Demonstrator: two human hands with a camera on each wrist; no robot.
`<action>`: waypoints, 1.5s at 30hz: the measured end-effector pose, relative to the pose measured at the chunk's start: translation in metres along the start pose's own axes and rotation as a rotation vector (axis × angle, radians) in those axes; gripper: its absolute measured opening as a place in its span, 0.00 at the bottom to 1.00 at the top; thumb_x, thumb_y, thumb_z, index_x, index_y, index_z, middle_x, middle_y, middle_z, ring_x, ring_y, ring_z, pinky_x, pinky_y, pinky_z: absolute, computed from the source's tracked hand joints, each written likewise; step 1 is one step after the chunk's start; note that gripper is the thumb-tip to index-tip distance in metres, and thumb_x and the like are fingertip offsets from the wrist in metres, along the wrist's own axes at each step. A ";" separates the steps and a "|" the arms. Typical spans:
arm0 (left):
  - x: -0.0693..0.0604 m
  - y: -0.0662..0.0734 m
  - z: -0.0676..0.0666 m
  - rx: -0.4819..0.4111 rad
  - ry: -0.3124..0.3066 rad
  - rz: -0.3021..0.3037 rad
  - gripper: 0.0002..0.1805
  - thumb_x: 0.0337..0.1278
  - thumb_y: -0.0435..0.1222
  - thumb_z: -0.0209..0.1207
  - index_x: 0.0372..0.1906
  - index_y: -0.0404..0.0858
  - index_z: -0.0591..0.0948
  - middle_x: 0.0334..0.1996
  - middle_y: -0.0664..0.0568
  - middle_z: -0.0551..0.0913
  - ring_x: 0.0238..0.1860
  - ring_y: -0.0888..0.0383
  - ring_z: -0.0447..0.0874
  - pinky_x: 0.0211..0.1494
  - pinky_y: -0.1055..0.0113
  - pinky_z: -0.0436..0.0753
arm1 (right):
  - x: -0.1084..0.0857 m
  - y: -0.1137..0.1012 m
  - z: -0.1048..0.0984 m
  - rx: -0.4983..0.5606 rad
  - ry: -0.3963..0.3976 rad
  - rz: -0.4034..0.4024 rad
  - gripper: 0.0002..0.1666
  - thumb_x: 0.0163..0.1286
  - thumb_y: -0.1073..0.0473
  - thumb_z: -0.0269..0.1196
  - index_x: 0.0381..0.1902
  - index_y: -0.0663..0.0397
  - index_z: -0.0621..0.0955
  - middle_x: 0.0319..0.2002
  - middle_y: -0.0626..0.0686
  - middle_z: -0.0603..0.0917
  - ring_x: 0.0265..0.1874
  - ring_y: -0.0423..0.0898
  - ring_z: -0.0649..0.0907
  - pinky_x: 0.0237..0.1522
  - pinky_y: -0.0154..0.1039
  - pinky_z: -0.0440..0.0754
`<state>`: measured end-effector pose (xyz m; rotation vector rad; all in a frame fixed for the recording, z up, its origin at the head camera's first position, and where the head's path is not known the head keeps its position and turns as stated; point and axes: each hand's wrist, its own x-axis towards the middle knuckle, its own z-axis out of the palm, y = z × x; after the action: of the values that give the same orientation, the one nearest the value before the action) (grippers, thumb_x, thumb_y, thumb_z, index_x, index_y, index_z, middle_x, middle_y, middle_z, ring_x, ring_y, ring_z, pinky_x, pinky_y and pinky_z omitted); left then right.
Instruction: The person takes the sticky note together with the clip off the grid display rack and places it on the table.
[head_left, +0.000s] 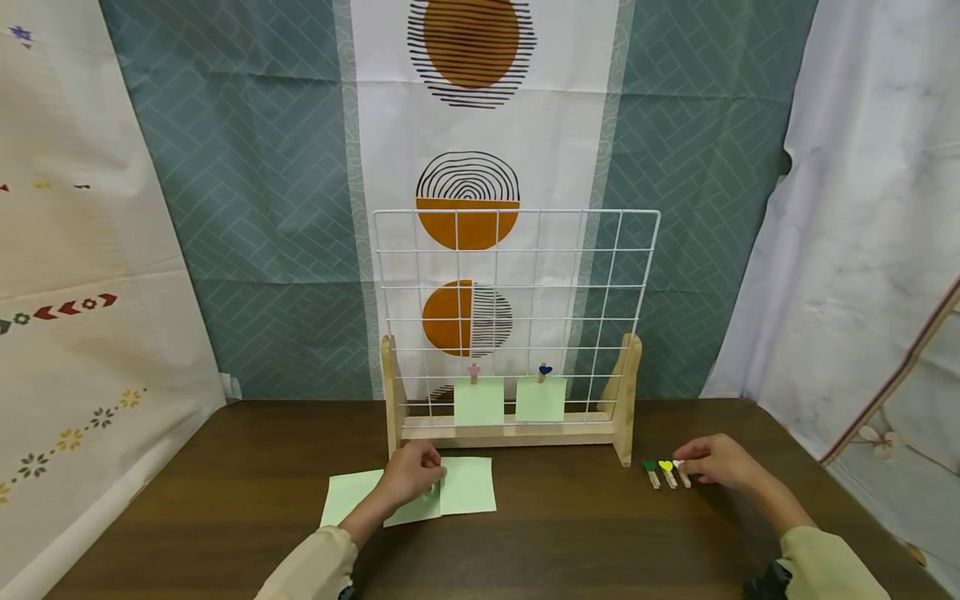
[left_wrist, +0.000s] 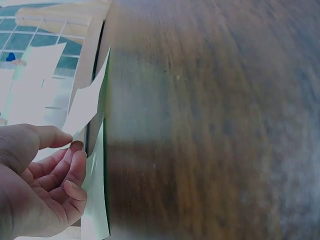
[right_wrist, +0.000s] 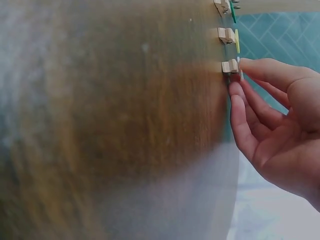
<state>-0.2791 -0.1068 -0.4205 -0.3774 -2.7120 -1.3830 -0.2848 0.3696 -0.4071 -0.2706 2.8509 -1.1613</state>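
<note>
My left hand [head_left: 409,475] pinches the edge of a pale green paper sheet [head_left: 469,485] between thumb and fingertips; in the left wrist view this sheet [left_wrist: 89,104] tilts up off the table. Other green paper [head_left: 347,493] lies beneath and left of that hand, partly covered by it. Over on the right, my right hand [head_left: 722,463] pinches a small wooden clothespin [right_wrist: 229,66] with a white heart, its thumb and fingertips at the heart end. Beside it lie a clothespin with a yellow heart [head_left: 667,472] and one with a green heart [head_left: 651,473].
Behind the hands stands a white wire grid [head_left: 517,250] on a wooden stand [head_left: 510,435]. Two green sheets hang low on it, under a pink-heart clothespin [head_left: 474,372] and a blue-heart clothespin [head_left: 544,372]. Patterned cloths [head_left: 247,208] surround the brown table [head_left: 570,533].
</note>
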 end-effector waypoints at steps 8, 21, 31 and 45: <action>-0.002 0.002 -0.001 0.024 0.009 0.036 0.03 0.49 0.26 0.63 0.29 0.31 0.79 0.20 0.52 0.77 0.18 0.60 0.75 0.22 0.67 0.73 | 0.000 0.000 -0.002 -0.009 0.026 0.002 0.15 0.62 0.67 0.64 0.43 0.76 0.80 0.41 0.66 0.84 0.32 0.46 0.81 0.29 0.40 0.81; -0.007 -0.001 -0.012 0.133 0.024 0.118 0.02 0.50 0.27 0.63 0.29 0.31 0.81 0.23 0.52 0.79 0.25 0.58 0.74 0.28 0.64 0.75 | -0.002 -0.011 -0.001 -0.089 0.122 -0.062 0.11 0.66 0.68 0.59 0.42 0.75 0.80 0.38 0.65 0.84 0.31 0.50 0.82 0.28 0.38 0.80; -0.012 0.002 -0.022 0.119 -0.036 0.189 0.08 0.54 0.29 0.62 0.38 0.29 0.82 0.33 0.48 0.83 0.35 0.50 0.81 0.39 0.57 0.79 | 0.001 -0.046 0.010 -0.146 0.253 -0.115 0.13 0.67 0.64 0.61 0.44 0.70 0.82 0.39 0.61 0.85 0.32 0.49 0.83 0.30 0.38 0.78; 0.001 0.022 -0.024 -0.042 0.108 0.151 0.18 0.54 0.26 0.61 0.50 0.24 0.77 0.46 0.36 0.81 0.46 0.41 0.82 0.42 0.54 0.82 | 0.019 -0.121 0.025 -0.083 0.338 -0.188 0.14 0.69 0.63 0.60 0.46 0.68 0.82 0.42 0.63 0.84 0.41 0.59 0.82 0.37 0.47 0.80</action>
<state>-0.2758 -0.1134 -0.3895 -0.4850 -2.5151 -1.3793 -0.2831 0.2641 -0.3407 -0.3883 3.2331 -1.2267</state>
